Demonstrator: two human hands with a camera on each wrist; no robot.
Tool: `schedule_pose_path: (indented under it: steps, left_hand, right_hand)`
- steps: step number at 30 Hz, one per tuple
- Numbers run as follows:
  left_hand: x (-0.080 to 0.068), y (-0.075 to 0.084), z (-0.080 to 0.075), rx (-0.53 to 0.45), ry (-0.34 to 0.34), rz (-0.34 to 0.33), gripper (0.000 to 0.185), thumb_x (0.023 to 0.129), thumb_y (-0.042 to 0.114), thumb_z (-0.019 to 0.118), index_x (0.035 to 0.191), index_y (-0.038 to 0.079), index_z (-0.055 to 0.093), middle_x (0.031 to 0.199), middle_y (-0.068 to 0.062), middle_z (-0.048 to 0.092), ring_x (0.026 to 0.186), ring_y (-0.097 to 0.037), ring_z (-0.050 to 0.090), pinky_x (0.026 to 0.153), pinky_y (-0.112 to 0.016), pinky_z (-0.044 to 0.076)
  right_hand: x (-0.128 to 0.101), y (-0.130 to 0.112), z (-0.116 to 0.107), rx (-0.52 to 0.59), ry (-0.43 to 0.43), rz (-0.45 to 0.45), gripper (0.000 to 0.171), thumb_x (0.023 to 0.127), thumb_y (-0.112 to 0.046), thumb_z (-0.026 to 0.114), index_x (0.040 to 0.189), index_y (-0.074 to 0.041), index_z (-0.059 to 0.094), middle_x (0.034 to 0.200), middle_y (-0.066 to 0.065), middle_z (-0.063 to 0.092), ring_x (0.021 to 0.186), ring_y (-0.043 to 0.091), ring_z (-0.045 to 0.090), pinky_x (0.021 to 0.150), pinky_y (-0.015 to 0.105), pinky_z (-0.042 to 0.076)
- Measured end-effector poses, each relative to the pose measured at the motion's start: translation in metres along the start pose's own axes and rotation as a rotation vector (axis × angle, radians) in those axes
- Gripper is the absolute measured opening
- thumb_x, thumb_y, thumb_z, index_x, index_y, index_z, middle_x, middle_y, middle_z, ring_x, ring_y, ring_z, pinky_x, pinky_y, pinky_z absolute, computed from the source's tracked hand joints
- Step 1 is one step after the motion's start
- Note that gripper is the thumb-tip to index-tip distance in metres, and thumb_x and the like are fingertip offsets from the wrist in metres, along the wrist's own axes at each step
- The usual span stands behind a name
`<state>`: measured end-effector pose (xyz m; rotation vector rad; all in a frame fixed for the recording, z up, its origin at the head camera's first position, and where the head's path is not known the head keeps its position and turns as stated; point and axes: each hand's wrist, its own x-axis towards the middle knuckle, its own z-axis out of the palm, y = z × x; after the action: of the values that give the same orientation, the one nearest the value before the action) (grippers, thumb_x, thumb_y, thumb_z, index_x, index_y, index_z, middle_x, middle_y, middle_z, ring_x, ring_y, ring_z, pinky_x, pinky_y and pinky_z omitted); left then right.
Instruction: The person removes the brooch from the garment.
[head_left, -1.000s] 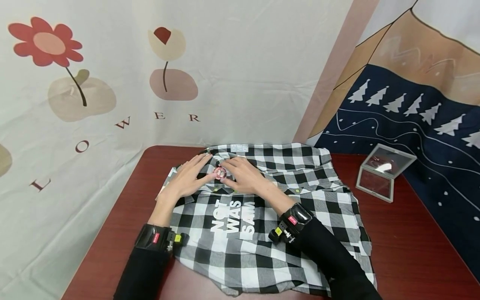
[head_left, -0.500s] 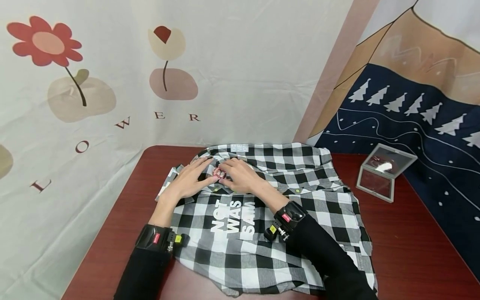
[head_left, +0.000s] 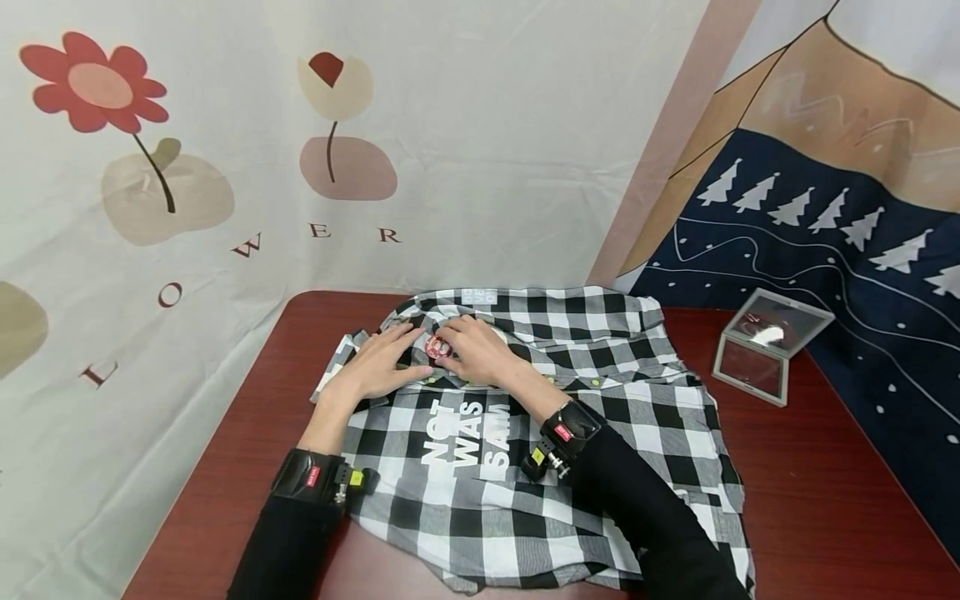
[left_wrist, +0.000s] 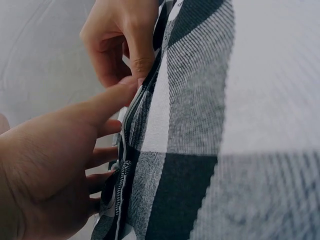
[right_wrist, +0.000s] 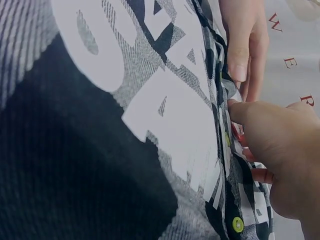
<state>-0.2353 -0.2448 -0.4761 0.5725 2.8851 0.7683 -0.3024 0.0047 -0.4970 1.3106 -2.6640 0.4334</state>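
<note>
A black-and-white checked shirt (head_left: 600,400) with white lettering lies spread on a dark red table (head_left: 825,467). Both hands meet near its collar at a small round red badge (head_left: 437,347). My left hand (head_left: 375,367) lies flat on the cloth, fingers straight, thumb tip beside the badge. My right hand (head_left: 476,350) has its fingers curled over the badge and pinches it against the shirt. In the right wrist view red bits of the badge (right_wrist: 239,136) show under the right hand's fingers (right_wrist: 280,155). The left wrist view shows the left hand (left_wrist: 45,170) along a fold of the shirt (left_wrist: 200,125).
A small mirror-like box (head_left: 768,346) stands at the table's right rear. Printed cloth backdrops hang close behind and to the right. Bare table shows left of the shirt and at the front right.
My right hand and wrist have crept a little left and farther along the shirt, taking the badge with them. The left hand has hardly moved.
</note>
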Motion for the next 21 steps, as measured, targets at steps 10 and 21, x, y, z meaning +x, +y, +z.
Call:
schedule_pose_path:
  steps: [10,21]
  left_hand:
    - [-0.003,0.008,-0.005,0.065,-0.035,-0.010,0.092,0.109,0.065,0.065,0.174,0.004,0.042,0.182,-0.030,0.032,0.172,-0.053,0.026,0.138,-0.078,0.020]
    - [-0.004,0.020,-0.011,0.107,-0.068,-0.050,0.084,0.111,0.049,0.070,0.174,0.003,0.041,0.183,-0.029,0.031,0.173,-0.052,0.025,0.140,-0.075,0.019]
  right_hand:
    - [0.002,-0.010,-0.010,-0.066,-0.010,0.021,0.039,0.110,-0.037,0.076,0.134,-0.007,0.079,0.138,0.014,0.077,0.128,0.032,0.072,0.114,0.050,0.058]
    - [0.003,-0.014,-0.014,-0.074,0.032,-0.006,0.031,0.109,-0.034,0.078,0.128,-0.009,0.082,0.133,0.012,0.080,0.124,0.030,0.076,0.111,0.048,0.062]
